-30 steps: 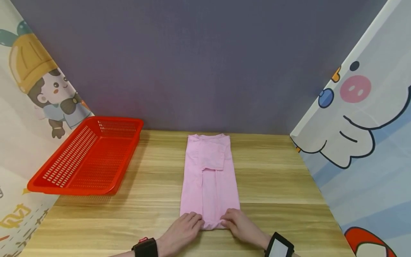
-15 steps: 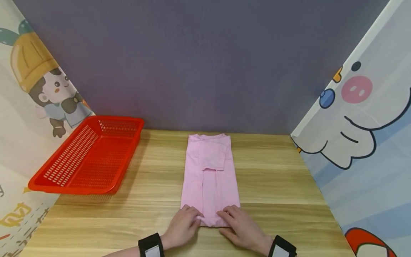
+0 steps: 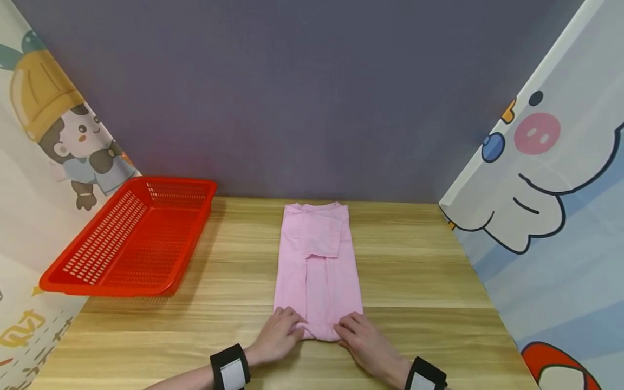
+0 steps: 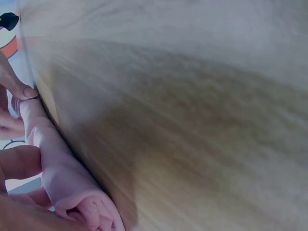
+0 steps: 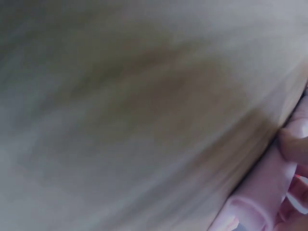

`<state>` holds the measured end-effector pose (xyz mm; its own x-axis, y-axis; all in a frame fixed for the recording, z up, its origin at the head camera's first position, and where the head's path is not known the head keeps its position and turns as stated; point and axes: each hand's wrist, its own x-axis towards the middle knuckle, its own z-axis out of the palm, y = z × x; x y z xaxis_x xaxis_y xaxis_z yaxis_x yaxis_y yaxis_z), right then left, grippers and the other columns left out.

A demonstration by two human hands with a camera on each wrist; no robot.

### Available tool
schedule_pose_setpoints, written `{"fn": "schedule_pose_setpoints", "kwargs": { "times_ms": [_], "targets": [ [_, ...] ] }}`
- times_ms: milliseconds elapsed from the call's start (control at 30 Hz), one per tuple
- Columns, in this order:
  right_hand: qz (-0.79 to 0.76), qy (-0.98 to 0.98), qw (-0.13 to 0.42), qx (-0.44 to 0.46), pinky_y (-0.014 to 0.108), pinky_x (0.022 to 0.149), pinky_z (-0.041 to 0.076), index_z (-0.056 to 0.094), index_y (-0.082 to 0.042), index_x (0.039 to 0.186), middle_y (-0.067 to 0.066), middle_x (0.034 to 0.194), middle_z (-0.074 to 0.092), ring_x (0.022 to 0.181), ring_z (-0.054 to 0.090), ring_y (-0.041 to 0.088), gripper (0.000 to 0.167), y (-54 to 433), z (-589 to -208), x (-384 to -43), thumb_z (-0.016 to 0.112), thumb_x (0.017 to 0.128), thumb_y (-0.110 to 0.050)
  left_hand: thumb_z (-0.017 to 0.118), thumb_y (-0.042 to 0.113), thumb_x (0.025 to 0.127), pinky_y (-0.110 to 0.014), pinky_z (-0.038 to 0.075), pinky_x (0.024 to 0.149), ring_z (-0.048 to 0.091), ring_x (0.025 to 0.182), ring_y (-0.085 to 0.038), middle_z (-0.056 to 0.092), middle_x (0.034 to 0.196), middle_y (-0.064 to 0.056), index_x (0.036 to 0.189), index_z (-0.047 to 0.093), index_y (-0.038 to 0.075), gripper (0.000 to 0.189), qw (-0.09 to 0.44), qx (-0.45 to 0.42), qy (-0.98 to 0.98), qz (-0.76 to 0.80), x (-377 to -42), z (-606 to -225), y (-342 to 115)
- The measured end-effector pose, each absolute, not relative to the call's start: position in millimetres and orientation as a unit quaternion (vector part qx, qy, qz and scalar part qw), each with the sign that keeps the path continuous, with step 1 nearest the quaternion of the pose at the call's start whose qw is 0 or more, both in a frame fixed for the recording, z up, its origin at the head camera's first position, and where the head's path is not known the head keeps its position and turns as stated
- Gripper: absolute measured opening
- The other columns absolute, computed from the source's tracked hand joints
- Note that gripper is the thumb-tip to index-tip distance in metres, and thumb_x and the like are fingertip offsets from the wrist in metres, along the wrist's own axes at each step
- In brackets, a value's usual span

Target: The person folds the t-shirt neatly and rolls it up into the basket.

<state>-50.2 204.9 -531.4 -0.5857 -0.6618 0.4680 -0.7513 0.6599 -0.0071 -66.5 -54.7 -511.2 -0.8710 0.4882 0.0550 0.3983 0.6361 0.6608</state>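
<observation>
A pink T-shirt (image 3: 317, 281), folded into a long narrow strip, lies on the wooden table with its collar at the far end. Its near end is rolled up into a small tube, whose spiral end shows in the left wrist view as a pink roll (image 4: 72, 178). My left hand (image 3: 279, 335) grips the left side of this roll, fingers over the top and thumb at the near side. At the right side my right hand (image 3: 363, 342) pinches the roll the same way. In the right wrist view the thumb presses the rolled fabric (image 5: 264, 187).
A red plastic basket (image 3: 180, 271) with slotted sides stands on the left of the wooden table (image 3: 409, 271). A grey panel (image 3: 312, 97) rises behind, and printed cartoon sheets flank both sides.
The near end of the T-shirt has been rolled a little farther from the person. Both hands have shifted slightly forward with it, loosening and regripping; the collar end has stayed put.
</observation>
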Motion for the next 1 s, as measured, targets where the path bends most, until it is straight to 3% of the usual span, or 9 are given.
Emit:
{"fn": "schedule_pose_setpoints", "kwargs": {
  "times_ms": [133,367,567,667,800,900,1000],
  "targets": [
    [0.172,-0.89,0.193,0.375,0.02,0.08,0.05,0.074,-0.014,0.099,-0.006,0.096,0.062,0.09,0.057,0.007,0.017,202,-534,-50,0.078,0.082,-0.013,0.062,0.015,0.095,-0.027,0.044,0.075,0.052,0.09,-0.014,0.061,0.098,0.004,0.104,0.07,0.013,0.013,0.003,0.299,0.919,0.256,-63,-513,-56],
    [0.282,-0.883,0.125,0.354,0.017,0.074,0.048,0.076,-0.012,0.092,-0.006,0.089,0.063,0.083,0.057,0.005,0.008,203,-529,-60,0.075,0.085,-0.008,0.06,0.018,0.085,-0.028,0.049,0.083,0.057,0.101,-0.013,0.061,0.111,0.004,0.116,0.062,0.017,0.032,-0.202,0.409,0.89,-0.006,-55,-526,-60],
    [0.344,-0.883,-0.011,0.32,0.019,0.072,0.05,0.077,-0.013,0.092,-0.007,0.086,0.068,0.082,0.056,-0.002,0.007,208,-519,-73,0.07,0.091,-0.016,0.046,0.016,0.086,-0.026,0.046,0.076,0.054,0.093,-0.012,0.059,0.104,0.005,0.103,0.062,0.017,0.024,-0.258,0.421,0.868,-0.044,-58,-525,-57],
    [0.371,-0.875,-0.061,0.304,0.021,0.073,0.051,0.078,-0.011,0.092,-0.004,0.086,0.071,0.082,0.058,-0.002,0.01,210,-514,-79,0.07,0.092,-0.016,0.05,0.016,0.086,-0.024,0.043,0.072,0.052,0.089,-0.011,0.058,0.1,0.005,0.101,0.063,0.016,0.019,-0.257,0.417,0.87,-0.049,-58,-525,-56],
    [0.382,-0.872,-0.082,0.296,0.021,0.074,0.051,0.078,-0.009,0.094,-0.002,0.086,0.073,0.082,0.059,-0.002,0.011,211,-511,-84,0.07,0.091,-0.017,0.069,0.012,0.08,-0.022,0.042,0.07,0.053,0.089,-0.011,0.057,0.099,0.004,0.106,0.063,0.013,0.027,-0.162,0.4,0.901,0.049,-62,-525,-55],
    [0.359,-0.881,-0.073,0.298,0.022,0.076,0.051,0.077,-0.011,0.098,-0.003,0.09,0.072,0.085,0.06,-0.001,0.012,211,-511,-83,0.071,0.092,-0.019,0.07,0.003,0.082,-0.023,0.046,0.073,0.055,0.089,-0.012,0.059,0.096,0.001,0.106,0.063,0.009,0.025,-0.092,0.374,0.903,0.189,-66,-523,-55],
    [0.304,-0.894,-0.025,0.329,0.027,0.081,0.052,0.072,-0.013,0.107,-0.004,0.099,0.069,0.092,0.06,0.004,0.021,210,-515,-78,0.075,0.088,-0.022,0.066,0.002,0.09,-0.026,0.052,0.077,0.058,0.088,-0.013,0.062,0.092,-0.001,0.103,0.065,0.006,0.013,-0.064,0.356,0.891,0.275,-71,-521,-56]
  ]
}}
